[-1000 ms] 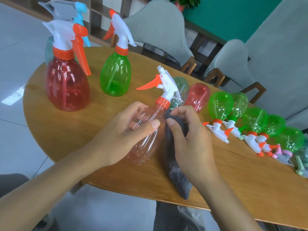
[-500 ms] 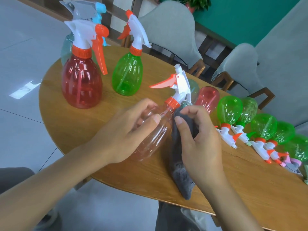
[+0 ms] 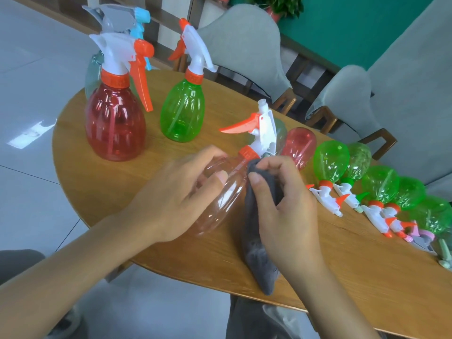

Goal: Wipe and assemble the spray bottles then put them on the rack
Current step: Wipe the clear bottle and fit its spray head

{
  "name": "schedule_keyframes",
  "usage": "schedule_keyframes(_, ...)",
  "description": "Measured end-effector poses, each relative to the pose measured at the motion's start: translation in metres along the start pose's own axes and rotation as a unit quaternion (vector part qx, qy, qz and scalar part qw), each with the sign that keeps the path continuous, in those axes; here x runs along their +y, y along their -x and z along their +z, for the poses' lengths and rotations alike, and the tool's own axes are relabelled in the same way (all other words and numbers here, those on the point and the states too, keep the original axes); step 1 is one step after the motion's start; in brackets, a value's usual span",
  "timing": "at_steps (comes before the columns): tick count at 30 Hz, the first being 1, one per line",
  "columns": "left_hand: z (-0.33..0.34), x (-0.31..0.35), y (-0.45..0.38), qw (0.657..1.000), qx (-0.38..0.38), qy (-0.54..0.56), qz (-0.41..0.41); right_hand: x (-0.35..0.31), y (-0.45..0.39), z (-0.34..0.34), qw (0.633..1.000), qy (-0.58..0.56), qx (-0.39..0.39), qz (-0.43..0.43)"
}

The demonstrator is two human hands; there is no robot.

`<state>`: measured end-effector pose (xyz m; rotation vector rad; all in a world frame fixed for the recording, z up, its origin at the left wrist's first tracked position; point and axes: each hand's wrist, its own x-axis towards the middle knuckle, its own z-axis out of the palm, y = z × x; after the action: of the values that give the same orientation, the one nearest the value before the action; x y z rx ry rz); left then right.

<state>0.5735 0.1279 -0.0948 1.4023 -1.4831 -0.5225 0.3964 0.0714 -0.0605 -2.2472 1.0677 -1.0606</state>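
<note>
- A wooden table with a rounded end fills the middle of the frame, running from the left toward the lower right.
- Grey floor tiles cover the left side.
- A grey upholstered chair stands at the top centre, behind the table.
- A second grey chair with wooden arms sits at the upper right.
- A green wall spans the upper right.
- A leafy plant shows at the top edge.
</note>
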Motion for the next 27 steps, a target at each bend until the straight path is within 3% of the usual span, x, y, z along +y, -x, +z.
schedule_keyframes(3, -0.001, -0.001, -0.001, 1.000, -0.004, -0.004, -0.004, 0.001, 0.003, 0.000, 1.000, 0.002, 0.001, -0.002)
schedule_keyframes(10, 0.000, -0.005, -0.001, 0.999, -0.015, -0.038, 0.005, 0.001, -0.021, -0.013, 0.996, -0.027, 0.089, -0.006)
schedule_keyframes(20, -0.002, -0.005, -0.005, 0.999, -0.019, -0.043, 0.009, 0.003, 0.000, -0.005, 1.000, -0.007, -0.022, -0.005)
schedule_keyframes(27, -0.001, -0.005, -0.004, 0.998, -0.034, -0.050, -0.011, 0.004, -0.011, -0.011, 0.996, -0.043, 0.082, 0.011)
